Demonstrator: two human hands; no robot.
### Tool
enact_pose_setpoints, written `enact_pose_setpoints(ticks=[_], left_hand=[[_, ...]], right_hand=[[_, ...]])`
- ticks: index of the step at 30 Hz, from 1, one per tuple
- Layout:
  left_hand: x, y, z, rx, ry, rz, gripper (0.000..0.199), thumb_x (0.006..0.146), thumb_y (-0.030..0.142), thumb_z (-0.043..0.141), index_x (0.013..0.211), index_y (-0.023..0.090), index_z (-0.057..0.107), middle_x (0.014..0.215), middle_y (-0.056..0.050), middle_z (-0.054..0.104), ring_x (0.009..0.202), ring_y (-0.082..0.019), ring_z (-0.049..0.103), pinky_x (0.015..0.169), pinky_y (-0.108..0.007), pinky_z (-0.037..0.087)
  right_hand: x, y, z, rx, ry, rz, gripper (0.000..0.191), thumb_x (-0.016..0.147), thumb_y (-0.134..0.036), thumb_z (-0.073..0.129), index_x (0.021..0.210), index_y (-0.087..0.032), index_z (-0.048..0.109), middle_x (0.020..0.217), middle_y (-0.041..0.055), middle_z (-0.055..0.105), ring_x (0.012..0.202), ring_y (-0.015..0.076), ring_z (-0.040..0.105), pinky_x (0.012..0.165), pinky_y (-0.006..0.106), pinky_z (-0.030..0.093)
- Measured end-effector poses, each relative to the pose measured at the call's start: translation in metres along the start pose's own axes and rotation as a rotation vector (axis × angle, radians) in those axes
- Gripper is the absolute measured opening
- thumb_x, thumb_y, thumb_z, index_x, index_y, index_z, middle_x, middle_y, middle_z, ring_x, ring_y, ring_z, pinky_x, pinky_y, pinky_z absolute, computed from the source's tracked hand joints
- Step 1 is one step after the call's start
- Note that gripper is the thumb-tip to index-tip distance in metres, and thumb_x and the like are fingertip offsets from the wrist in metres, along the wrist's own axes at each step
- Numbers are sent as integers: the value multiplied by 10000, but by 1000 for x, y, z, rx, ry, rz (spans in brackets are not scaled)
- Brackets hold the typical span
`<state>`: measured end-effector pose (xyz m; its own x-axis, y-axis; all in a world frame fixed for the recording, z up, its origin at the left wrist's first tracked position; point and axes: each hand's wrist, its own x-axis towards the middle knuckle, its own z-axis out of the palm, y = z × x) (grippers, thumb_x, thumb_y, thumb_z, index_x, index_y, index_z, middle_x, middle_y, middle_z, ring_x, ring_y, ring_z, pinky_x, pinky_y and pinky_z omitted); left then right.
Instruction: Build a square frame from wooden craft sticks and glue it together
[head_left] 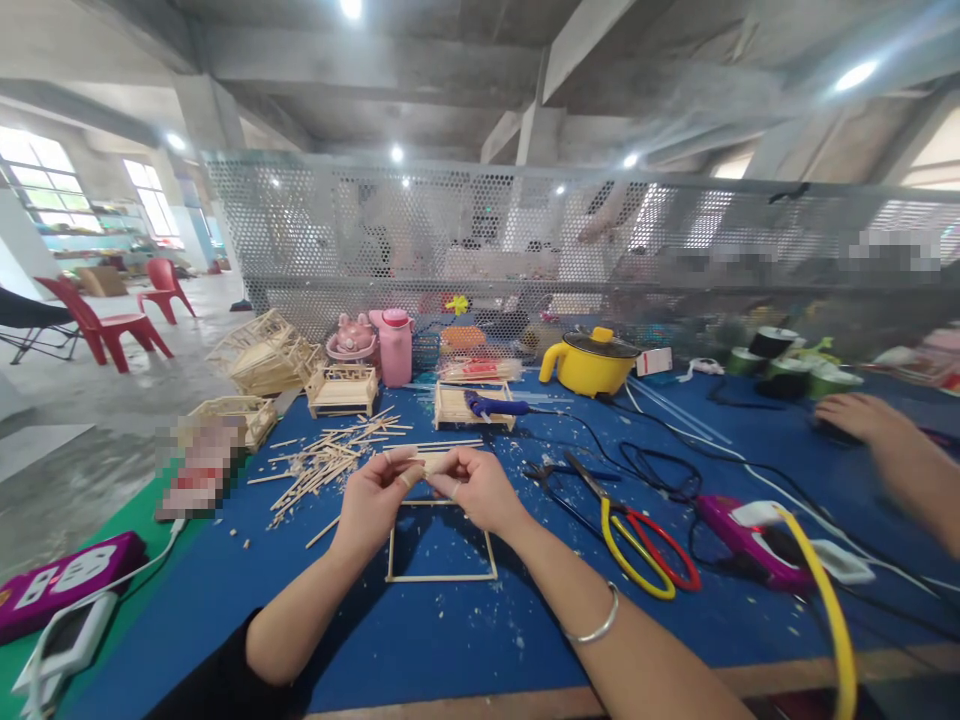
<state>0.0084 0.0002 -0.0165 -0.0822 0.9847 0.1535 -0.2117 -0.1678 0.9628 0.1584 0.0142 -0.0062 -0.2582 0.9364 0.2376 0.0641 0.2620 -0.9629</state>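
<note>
**Inspector A:** Head view. The left hand (373, 497) and the right hand (480, 487) meet above the blue table (450, 640). Both pinch the ends of a short wooden stick (430, 462), fingers closed on it, and hold it level between them.

**Inspector B:** And below the hands?

**Inspector A:** A square stick frame (441, 577) lies flat on the table, directly beneath the hands; its far edge is partly hidden by them. The held stick is above it. Whether the two touch cannot be told.

**Inspector B:** The surroundings?

**Inspector A:** A loose pile of sticks (322, 462) lies just left of the hands. Beyond them sits a small stick tray (465, 405) with a blue-handled tool (495, 405) on it. Further stick models (266, 355) stand at the far left. Scissors (637, 540) with yellow and red handles lie to the right, and next to them a purple glue gun (750, 540). A yellow pot (592, 362) stands at the back, before a perforated metal screen (525, 230).

**Inspector B:** Anyone else present?

**Inspector A:** A co-worker's hand (855, 415) rests on the table at the far right, well apart from the frame.
</note>
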Motion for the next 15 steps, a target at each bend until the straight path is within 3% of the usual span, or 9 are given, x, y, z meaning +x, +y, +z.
enact_pose_setpoints(ticks=[11,15], left_hand=[[0,3,-2,35,-38,-43,429,558,303,780,919,137,617,645,-10,677,602,-129,618,634,-248,468],[1,5,-2,21,-16,-5,405,568,300,771,891,152,577,619,8,659,593,-127,613,620,-238,459]], right_hand=[[-1,3,-1,-109,-61,-20,139,665,-247,663,616,-169,558,536,-37,570,496,92,515,496,213,404],[-2,5,3,-5,-108,28,203,705,-294,647,842,-176,555,590,-45,582,494,93,524,509,221,432]])
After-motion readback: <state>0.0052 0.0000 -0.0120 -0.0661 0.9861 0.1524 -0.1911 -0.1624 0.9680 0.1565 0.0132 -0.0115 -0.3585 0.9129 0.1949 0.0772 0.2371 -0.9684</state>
